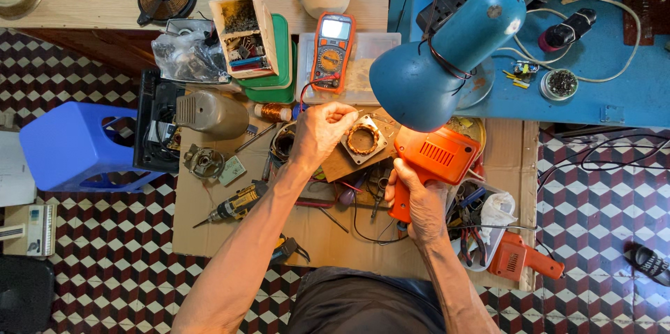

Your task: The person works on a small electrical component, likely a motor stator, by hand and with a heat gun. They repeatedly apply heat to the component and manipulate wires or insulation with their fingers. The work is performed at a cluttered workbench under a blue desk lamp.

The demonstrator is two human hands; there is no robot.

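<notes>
Checkered floor of red, white and black tiles, spread with a flat sheet of brown cardboard serving as worktop.

Far left: blue plastic stool lying on its side.
Beside it: black casing, grey motor housing, clear plastic bag.
Lower left on the cardboard: yellow-and-black cordless drill, lying flat.
Above: open box of small parts on green trays.
Centre top: orange multimeter resting on a clear plastic box.
Centre: left hand, grip closed, fingertips pinched on something too small to tell, just beside the stator.
Stator: square metal frame with copper winding ring, lying flat on a wooden block, between the two hands.
Right of centre: right hand, grip closed around the handle of an orange soldering gun, body pointing toward the stator.
Overhead: blue lamp shade, covering the gun's tip.
Right: tray of pliers, second orange tool, white rag.
Upper right: blue table with white cables.
</notes>
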